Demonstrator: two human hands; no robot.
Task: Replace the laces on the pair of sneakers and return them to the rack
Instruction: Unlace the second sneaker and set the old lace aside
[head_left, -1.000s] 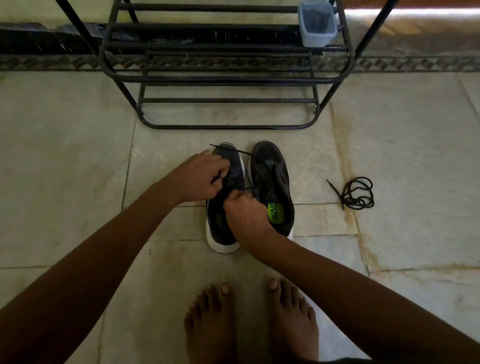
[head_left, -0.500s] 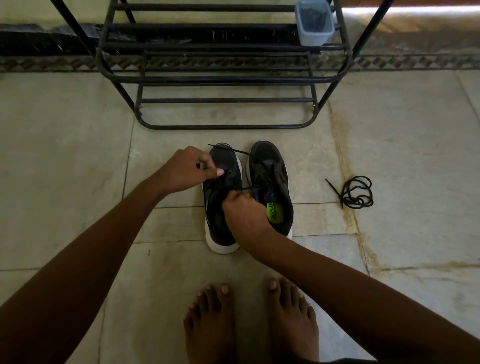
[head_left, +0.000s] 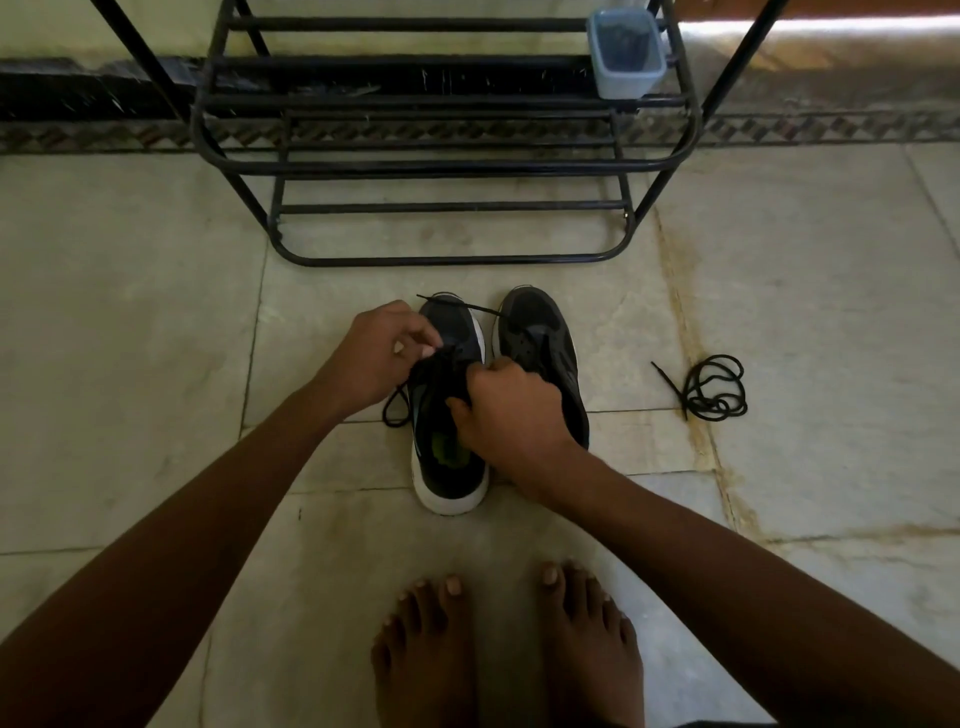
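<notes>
Sneakers (head_left: 452, 415) beneath both hands; left hand (head_left: 376, 353) and right hand (head_left: 506, 410) apparently pinch lace (head_left: 457, 304).

This looks like a home, probably near an entrance. The floor (head_left: 156, 312) is of pale stone tiles with a patterned border (head_left: 831, 130) along the wall, a black metal shoe rack (head_left: 447, 166) stands there, and the person is barefoot (feet (head_left: 509, 649) visible below).
</notes>
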